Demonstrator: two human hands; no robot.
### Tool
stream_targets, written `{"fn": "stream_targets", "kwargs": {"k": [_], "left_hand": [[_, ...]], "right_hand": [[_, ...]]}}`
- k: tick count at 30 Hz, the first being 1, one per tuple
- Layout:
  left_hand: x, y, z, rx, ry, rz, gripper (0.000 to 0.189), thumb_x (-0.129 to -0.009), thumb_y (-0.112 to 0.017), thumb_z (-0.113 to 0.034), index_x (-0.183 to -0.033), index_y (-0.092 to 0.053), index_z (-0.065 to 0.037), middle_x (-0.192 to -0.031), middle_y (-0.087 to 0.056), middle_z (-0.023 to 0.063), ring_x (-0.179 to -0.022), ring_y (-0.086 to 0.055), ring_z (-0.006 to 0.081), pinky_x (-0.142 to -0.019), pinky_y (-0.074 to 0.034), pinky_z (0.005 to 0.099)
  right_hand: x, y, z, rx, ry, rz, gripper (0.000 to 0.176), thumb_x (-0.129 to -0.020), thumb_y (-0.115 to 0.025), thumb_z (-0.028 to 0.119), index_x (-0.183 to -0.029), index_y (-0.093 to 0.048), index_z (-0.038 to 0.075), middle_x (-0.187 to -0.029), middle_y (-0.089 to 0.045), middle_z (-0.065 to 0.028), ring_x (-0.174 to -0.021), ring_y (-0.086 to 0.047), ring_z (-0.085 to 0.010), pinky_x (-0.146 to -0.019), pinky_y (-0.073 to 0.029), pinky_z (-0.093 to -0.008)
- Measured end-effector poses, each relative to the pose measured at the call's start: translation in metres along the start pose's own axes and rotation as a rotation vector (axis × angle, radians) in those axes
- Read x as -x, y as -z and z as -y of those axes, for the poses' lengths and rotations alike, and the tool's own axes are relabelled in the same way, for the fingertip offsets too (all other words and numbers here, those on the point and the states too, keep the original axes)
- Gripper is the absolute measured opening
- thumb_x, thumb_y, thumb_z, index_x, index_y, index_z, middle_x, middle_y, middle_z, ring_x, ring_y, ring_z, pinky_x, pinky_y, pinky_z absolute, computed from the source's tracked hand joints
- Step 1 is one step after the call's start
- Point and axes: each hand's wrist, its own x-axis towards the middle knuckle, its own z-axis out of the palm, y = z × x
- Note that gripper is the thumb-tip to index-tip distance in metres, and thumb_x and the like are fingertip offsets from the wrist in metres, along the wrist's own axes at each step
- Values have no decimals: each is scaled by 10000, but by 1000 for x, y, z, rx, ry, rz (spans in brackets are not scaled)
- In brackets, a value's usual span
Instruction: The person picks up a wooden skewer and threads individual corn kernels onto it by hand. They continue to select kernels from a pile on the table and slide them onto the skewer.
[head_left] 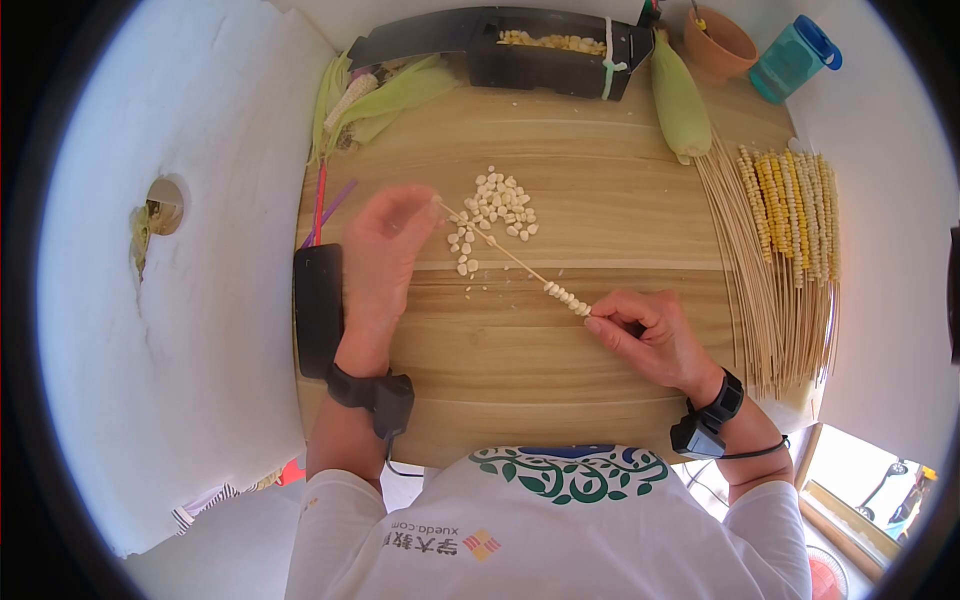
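The right hand (pixel 643 328) pinched the thin wooden skewer (pixel 516 261) beside its threaded pale kernels (pixel 567 298), presumably steadying it; the blurred left hand (pixel 385 235) met its upper tip, grip indeterminate. Loose cream kernels (pixel 513 200) lay within easy reach, upper centre. Bare wood-grained surface (pixel 480 390) left room below; bundled slender sticks (pixel 775 335) bounded the right.

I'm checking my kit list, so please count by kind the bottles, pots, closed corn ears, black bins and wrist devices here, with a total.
Bottle: 1
Pot: 1
Closed corn ear: 1
Black bin: 1
Wrist devices: 2
Total: 6
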Motion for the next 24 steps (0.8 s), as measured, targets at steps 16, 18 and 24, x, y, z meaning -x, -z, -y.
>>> {"fn": "stream_targets", "kwargs": {"k": [16, 18, 24], "left_hand": [[6, -4, 5, -440, -257, -68, 142, -857, -680, 15, -995, -652, -6, -886, -650, -5, -831, -574, 59, -785, -458, 207], [6, -4, 5, -410, -243, -62, 142, -859, -679, 14, -997, -653, -5, -891, -652, -3, -830, -578, 60, -779, -459, 205], [4, -1, 7, -200, -142, -30, 159, -866, -671, 20, -1022, -655, 3, -910, -660, 9, -831, -600, 67, -767, -466, 198]], "right_hand": [[0, 0, -1, 3, 1, 4, 83, -918, -633, 90, -890, -612, 15, -588, -435, -17, -523, -371, -81, -473, -316, -247], [0, 0, 0, 3, 7, 3, 83, -918, -634, 89, -890, -612, 13, -593, -439, -19, -524, -373, -82, -474, -320, -247], [0, 1, 1, -2, 14, 2, 83, -917, -635, 86, -895, -614, 9, -609, -451, -24, -533, -379, -82, -483, -332, -243]]}}
